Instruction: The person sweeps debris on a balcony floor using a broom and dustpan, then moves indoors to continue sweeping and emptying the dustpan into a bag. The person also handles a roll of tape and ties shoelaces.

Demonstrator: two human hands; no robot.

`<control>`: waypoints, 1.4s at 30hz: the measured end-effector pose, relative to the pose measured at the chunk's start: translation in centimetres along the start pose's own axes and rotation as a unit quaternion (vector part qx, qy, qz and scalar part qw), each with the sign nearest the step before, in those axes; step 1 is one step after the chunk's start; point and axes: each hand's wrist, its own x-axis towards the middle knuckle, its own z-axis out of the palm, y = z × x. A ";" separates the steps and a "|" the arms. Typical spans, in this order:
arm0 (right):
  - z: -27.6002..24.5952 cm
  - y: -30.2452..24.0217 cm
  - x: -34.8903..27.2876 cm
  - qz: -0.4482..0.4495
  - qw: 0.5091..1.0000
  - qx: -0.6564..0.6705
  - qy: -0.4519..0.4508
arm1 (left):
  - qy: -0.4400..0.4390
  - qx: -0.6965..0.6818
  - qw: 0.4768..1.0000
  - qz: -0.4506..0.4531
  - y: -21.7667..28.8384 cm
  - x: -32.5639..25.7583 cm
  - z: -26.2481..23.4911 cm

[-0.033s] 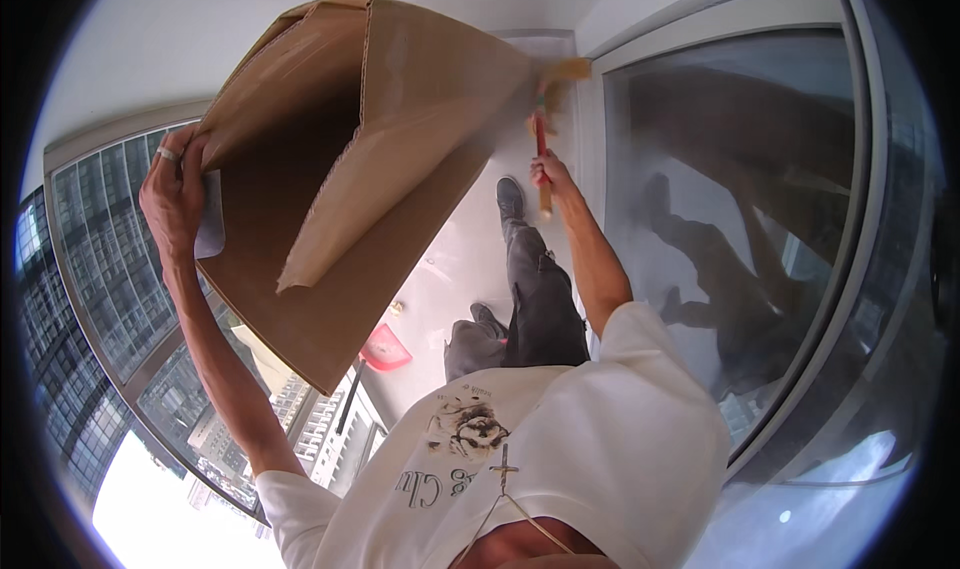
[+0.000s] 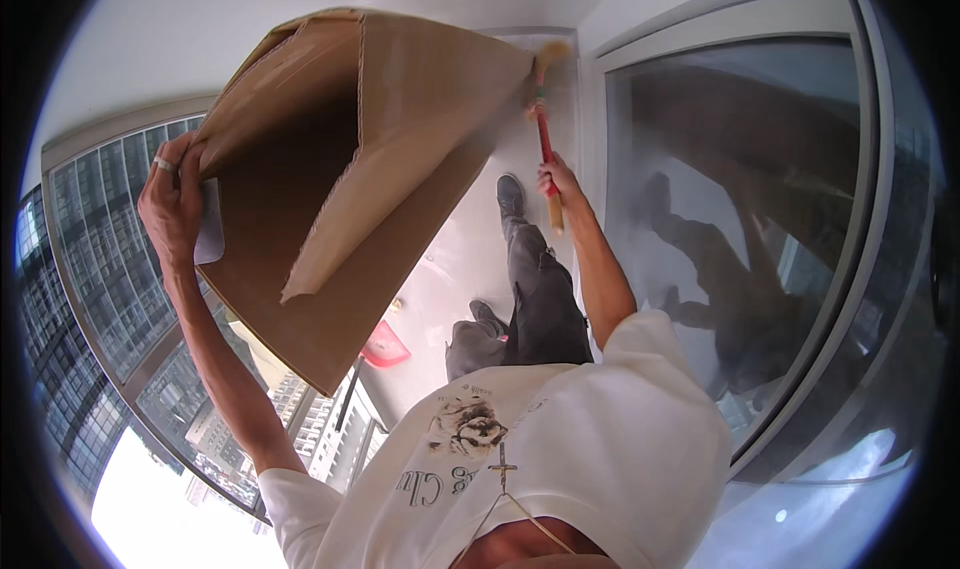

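My left hand (image 2: 172, 201) is clamped on the left edge of the big cardboard box (image 2: 350, 169), held up w/ one flap hanging loose. Right hand (image 2: 558, 184) is closed round the red-handled brush (image 2: 546, 119), bristles touching the box's far corner. One-handed grip looks weak; box could tip & drop onto the floor (image 2: 450, 259).
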 end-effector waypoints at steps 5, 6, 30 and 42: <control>0.0 -1.1 -0.9 -0.087 0.985 -0.078 0.128 | 0.030 -0.053 0.998 0.001 -2.1 -2.2 0.9; 1.3 -2.6 1.7 -0.093 0.981 -0.076 0.152 | 0.012 -0.049 0.998 -0.035 -2.2 -2.9 0.7; -2.7 -9.5 0.3 -0.075 0.902 -0.396 0.152 | 0.080 -0.183 0.912 -0.358 -18.0 -20.7 1.4; -6.0 1.4 -3.0 0.038 0.975 -0.182 0.121 | 0.084 -0.240 0.913 -0.320 -24.4 -17.3 1.5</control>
